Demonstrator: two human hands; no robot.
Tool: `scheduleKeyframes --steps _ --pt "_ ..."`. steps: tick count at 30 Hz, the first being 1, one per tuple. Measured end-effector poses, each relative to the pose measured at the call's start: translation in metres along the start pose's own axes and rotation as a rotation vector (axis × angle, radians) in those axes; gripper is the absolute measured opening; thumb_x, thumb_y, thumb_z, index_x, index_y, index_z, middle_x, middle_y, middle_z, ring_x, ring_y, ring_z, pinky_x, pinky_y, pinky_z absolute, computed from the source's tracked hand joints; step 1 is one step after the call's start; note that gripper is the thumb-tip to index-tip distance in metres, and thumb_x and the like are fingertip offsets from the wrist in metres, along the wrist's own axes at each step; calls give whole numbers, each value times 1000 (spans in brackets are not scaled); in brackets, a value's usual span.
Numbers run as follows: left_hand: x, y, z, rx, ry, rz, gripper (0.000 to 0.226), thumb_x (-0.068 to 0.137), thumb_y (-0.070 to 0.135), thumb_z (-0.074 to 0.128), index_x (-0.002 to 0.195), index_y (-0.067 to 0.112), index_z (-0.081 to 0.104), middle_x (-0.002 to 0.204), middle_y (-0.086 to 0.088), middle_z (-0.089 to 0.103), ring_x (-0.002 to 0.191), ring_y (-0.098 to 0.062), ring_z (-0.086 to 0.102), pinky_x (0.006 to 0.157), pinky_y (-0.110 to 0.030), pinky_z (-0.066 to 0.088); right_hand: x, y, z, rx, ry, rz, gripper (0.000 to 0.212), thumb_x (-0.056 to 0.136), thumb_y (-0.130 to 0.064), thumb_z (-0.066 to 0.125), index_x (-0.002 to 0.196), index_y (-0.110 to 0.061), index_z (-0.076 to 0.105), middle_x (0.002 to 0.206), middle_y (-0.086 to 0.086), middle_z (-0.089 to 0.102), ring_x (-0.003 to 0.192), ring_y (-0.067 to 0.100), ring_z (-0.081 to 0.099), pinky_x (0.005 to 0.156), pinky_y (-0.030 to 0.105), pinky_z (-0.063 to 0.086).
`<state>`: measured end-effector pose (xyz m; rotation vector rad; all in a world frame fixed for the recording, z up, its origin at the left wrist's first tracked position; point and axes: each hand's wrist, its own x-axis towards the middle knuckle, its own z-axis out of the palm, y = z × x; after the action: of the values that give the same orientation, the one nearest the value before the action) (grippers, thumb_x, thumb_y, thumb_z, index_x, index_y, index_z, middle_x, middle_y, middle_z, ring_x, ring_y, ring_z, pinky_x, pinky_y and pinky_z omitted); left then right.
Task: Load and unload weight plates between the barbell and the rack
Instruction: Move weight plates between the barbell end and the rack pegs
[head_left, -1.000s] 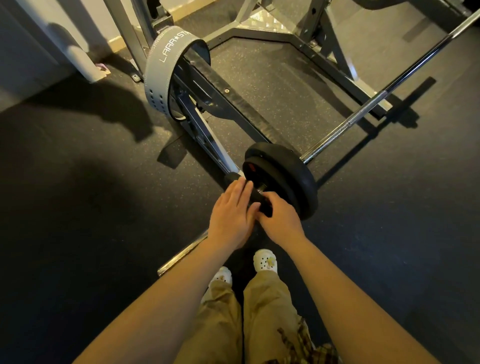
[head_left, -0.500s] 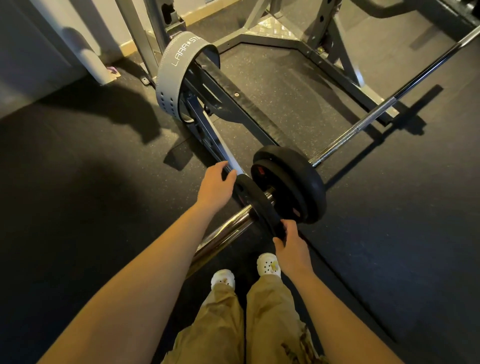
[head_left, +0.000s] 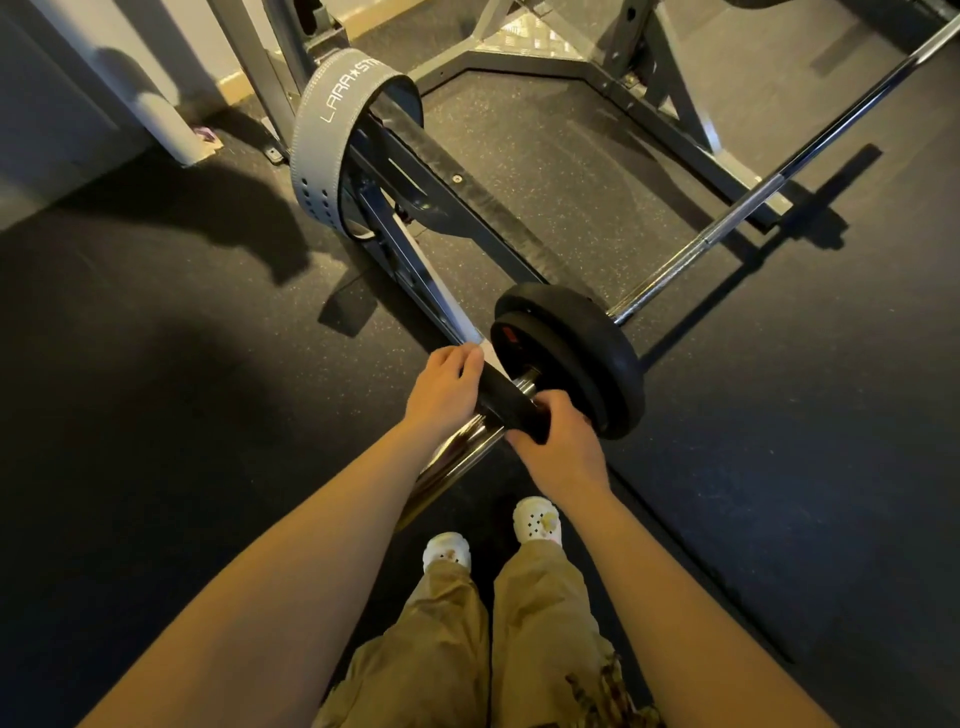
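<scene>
I see my left hand (head_left: 445, 391) and my right hand (head_left: 563, 446) both curled tight around the edges of a small flat black round weight plate (head_left: 506, 402). It sits on the shiny chrome sleeve of the long steel barbell (head_left: 457, 457), just beside two bigger black rubber plates (head_left: 576, 358). A grey lifting belt (head_left: 332, 145) hangs on the grey metal rack (head_left: 670, 88) behind.
</scene>
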<state>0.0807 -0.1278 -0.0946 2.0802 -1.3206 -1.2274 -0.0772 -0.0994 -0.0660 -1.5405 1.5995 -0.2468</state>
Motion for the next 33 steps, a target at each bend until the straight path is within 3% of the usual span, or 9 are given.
scheduleKeyframes --steps 4,7,10,12,16,19,24,29,33 --pt "-4 9 -6 53 -6 50 40 105 37 27 131 20 51 140 -3 42 127 -20 44 106 -36 32 -1 -5 24 -185 66 -36 37 92 -28 61 125 -25 43 106 -8 55 97 7 57 80 23 45" --pt "-6 14 -10 88 -52 69 37 104 34 28 127 24 56 133 1 42 127 -21 38 106 -37 29 -16 14 30 -117 106 34 26 95 -26 56 118 -24 44 102 -9 55 93 5 57 77 20 42" --pt "-7 16 -24 -163 -111 4 34 103 36 36 130 27 55 129 2 42 122 -18 40 100 -35 33 -26 32 39 -32 107 98 24 95 -24 56 117 -24 44 103 -10 55 97 5 57 78 20 42" --pt "-2 16 -33 -191 -103 17 34 101 35 43 132 25 52 131 1 42 116 -13 44 94 -30 34 -26 40 43 -26 100 126 24 95 -23 56 115 -24 43 103 -7 57 98 9 61 78 23 49" --pt "19 7 -30 -216 -92 -89 42 99 38 47 139 25 44 143 -3 38 129 -21 41 99 -33 35 -18 50 40 -85 -6 136 28 94 -23 59 114 -23 40 113 3 61 99 14 64 83 32 56" --pt "25 5 -11 -279 -122 -221 34 100 38 45 130 23 47 135 -8 45 121 -22 45 90 -31 34 -10 52 27 -131 -146 124 35 91 -28 62 118 -24 40 115 1 61 105 15 61 89 35 54" --pt "27 2 -3 -289 -38 -268 22 97 37 50 116 26 50 128 -6 43 108 -21 48 88 -35 36 10 34 -3 -102 -262 -6 49 86 -46 64 126 -29 42 119 -8 57 113 10 54 95 34 49" --pt "15 8 -7 -299 -39 -271 17 95 31 54 111 26 52 127 -5 44 104 -15 49 88 -31 37 33 -3 5 -177 -287 -136 39 91 -39 60 125 -28 45 111 -6 61 106 11 59 89 29 50" --pt "13 13 -14 -127 -25 -224 20 95 33 54 113 24 51 126 -1 43 99 -11 50 90 -31 40 39 -1 10 -251 -196 -199 31 94 -31 56 122 -26 43 100 -5 61 96 11 62 81 24 51"
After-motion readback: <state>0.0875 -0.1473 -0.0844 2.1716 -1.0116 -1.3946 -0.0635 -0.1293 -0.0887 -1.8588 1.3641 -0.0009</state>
